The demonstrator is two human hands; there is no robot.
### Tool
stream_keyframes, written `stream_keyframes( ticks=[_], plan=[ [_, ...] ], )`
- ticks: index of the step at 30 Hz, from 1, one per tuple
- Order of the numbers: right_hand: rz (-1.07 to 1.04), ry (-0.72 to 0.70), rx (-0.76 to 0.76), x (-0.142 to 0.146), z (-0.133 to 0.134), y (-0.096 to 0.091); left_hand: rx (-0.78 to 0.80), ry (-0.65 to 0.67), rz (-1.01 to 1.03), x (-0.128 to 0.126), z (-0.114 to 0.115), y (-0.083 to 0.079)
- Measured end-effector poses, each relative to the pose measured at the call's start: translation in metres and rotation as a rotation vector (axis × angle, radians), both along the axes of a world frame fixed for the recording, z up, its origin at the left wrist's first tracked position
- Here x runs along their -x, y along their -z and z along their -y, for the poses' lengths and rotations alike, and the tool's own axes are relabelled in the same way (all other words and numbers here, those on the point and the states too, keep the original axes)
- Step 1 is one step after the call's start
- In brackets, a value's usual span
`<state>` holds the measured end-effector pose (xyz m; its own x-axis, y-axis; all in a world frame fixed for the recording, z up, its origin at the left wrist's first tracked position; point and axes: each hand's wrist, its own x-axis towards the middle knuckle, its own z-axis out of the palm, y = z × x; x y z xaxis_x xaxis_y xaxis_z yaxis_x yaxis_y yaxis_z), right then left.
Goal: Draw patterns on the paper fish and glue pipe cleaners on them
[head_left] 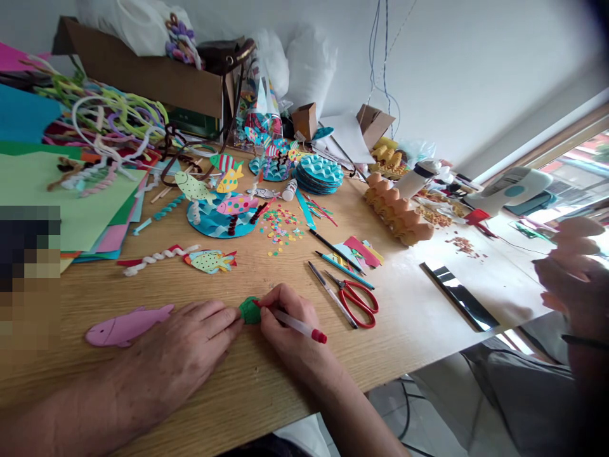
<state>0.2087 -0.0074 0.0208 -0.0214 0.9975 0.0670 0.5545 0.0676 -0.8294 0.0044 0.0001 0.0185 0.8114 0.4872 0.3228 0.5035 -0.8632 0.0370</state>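
The head view shows a small green cutout (248, 311) flat on the wooden table (266, 381), between the person's two hands. The left grip (190, 333) lies loose and flattened at nine o'clock of it, fingers extended, with nothing grasped; the fingertips rest at the cutout's edge. The right grip (288, 346), at three o'clock, is pinched around a red pen (297, 324), its tip end down at the cutout.

The step in hand seems to be marking the cutout with the pen. Such a stroke calls for the left fingertips to steady the piece and the right grip to guide the tip lightly, as so small a piece could easily slip. The right fingers hide part of it, so any line drawn cannot be made out.

At nine o'clock, just beyond the left hand, lies a mauve fish cutout (128, 326). A spotted fish (209, 261) lies at eleven o'clock, and farther out that way fish stand on a round blue base (223, 227). Confetti dots (280, 228) are scattered at one o'clock. Red-handled scissors (359, 304) lie at three o'clock, beside a clear-barrelled pen (333, 295), both apart from the right grip and seemingly out of its way.
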Motion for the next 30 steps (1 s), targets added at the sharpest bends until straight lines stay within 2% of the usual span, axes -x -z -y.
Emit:
stream_keyframes(
  ticks=[6, 17, 24, 30],
  plan=[
    [-0.061, 0.036, 0.044, -0.0014, 0.0028, -0.0047, 0.015, -0.007, -0.024, -0.0005, -0.0004, 0.0015],
    [0.011, 0.002, -0.007, -0.0008, 0.0019, 0.0024, 0.091, -0.006, -0.005, 0.0053, -0.0005, 0.0087],
    [0.009, 0.003, -0.005, -0.0007, 0.0019, 0.0019, 0.058, -0.018, 0.004, 0.0, 0.0005, 0.0026],
    [0.013, -0.014, 0.003, -0.0007, 0.0024, 0.0018, 0.116, -0.01, -0.022, 0.0022, 0.0007, 0.0044]
  ],
)
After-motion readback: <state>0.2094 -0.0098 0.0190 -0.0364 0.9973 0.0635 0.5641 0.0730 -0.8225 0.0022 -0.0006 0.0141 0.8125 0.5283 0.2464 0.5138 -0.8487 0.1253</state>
